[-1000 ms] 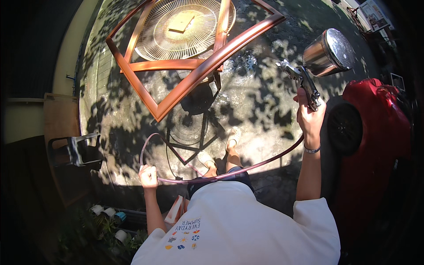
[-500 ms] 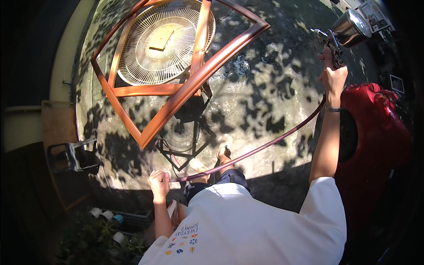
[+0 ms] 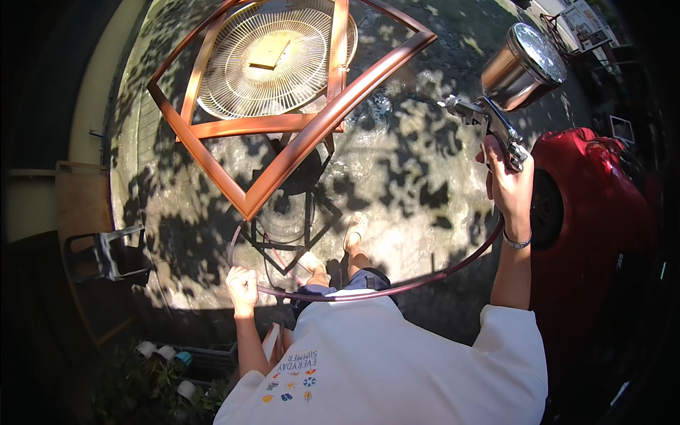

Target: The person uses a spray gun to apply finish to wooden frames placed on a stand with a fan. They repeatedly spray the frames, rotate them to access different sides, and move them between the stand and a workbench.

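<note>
Shiny metal catches the light at the upper right, where I see a spray gun (image 3: 504, 127) with a cylindrical cup (image 3: 523, 67); the right hand (image 3: 511, 185) grips its handle. Left of centre, low in the frame, I have the left hand (image 3: 242, 287) clenched around a smooth maroon hose (image 3: 397, 293), which sags in a curve toward the right hand. At the upper left I make out reddish-brown wooden frames (image 3: 329, 127), angular, overlapping, and a round, fine-ribbed wire grille (image 3: 234, 78) bearing a flat rectangular block (image 3: 269, 54).
</note>
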`<move>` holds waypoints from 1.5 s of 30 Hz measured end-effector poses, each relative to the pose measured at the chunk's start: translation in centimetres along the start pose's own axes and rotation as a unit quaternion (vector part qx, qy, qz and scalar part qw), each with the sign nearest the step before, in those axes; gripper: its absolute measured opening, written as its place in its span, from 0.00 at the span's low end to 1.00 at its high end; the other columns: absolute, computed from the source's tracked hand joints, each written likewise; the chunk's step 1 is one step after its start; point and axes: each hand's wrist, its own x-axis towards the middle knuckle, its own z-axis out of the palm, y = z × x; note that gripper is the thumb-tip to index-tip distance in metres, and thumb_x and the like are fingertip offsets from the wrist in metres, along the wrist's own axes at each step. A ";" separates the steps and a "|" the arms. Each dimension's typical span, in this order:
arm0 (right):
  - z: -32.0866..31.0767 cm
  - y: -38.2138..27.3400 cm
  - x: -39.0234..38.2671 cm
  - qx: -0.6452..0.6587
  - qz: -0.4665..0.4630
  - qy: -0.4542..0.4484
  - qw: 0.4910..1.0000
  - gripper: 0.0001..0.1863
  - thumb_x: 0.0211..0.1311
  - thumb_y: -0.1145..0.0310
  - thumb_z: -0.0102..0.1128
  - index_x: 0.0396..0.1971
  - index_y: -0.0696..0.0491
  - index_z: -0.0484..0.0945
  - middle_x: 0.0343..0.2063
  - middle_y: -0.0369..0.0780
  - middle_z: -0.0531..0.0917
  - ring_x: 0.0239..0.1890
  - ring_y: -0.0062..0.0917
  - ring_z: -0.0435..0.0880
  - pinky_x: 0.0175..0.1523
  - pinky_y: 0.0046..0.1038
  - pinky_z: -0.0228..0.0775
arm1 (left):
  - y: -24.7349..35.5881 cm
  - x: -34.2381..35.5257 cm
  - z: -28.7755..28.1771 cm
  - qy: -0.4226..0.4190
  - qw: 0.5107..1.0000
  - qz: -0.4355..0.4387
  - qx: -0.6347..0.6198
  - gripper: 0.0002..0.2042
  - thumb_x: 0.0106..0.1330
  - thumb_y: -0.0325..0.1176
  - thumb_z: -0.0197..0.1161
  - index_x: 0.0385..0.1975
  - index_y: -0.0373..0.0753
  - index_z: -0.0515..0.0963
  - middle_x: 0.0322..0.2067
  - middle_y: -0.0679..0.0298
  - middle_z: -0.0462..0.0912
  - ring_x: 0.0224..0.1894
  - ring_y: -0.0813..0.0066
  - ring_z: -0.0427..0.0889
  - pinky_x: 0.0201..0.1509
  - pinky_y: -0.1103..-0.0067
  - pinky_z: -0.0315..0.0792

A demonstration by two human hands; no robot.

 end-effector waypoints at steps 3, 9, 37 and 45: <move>2.2 -1.9 -4.1 -0.014 0.003 -0.014 1.000 0.10 0.65 0.68 0.63 0.35 0.62 0.81 0.22 0.32 0.80 0.26 0.12 0.75 0.33 0.18 0.68 | -2.1 -1.3 -2.2 0.006 1.000 0.007 -0.006 0.18 0.62 0.33 0.58 0.10 0.37 0.65 0.11 0.59 0.63 0.17 0.61 0.64 0.28 0.70 0.57; 6.8 -6.3 -12.2 0.000 0.047 -0.041 0.998 0.10 0.63 0.70 0.65 0.30 0.61 0.77 0.20 0.33 0.74 0.22 0.14 0.67 0.29 0.18 0.61 | -6.3 -4.2 -6.8 0.021 0.999 0.018 -0.018 0.17 0.60 0.29 0.57 0.10 0.35 0.64 0.11 0.58 0.62 0.17 0.58 0.62 0.27 0.68 0.56; 7.3 -3.9 -7.8 -0.037 0.025 -0.009 0.999 0.11 0.64 0.68 0.64 0.33 0.62 0.80 0.20 0.31 0.79 0.24 0.10 0.73 0.30 0.17 0.65 | -5.8 -2.8 -7.9 0.053 0.998 -0.017 0.012 0.19 0.62 0.33 0.57 0.10 0.36 0.64 0.12 0.58 0.63 0.20 0.59 0.64 0.28 0.69 0.58; 1.5 4.0 5.1 -0.089 0.031 0.083 0.992 0.12 0.66 0.64 0.62 0.34 0.60 0.81 0.20 0.32 0.80 0.24 0.11 0.74 0.31 0.19 0.66 | -0.8 0.4 -3.4 0.020 1.000 -0.007 -0.002 0.19 0.62 0.35 0.58 0.09 0.38 0.65 0.11 0.61 0.64 0.16 0.61 0.65 0.27 0.70 0.59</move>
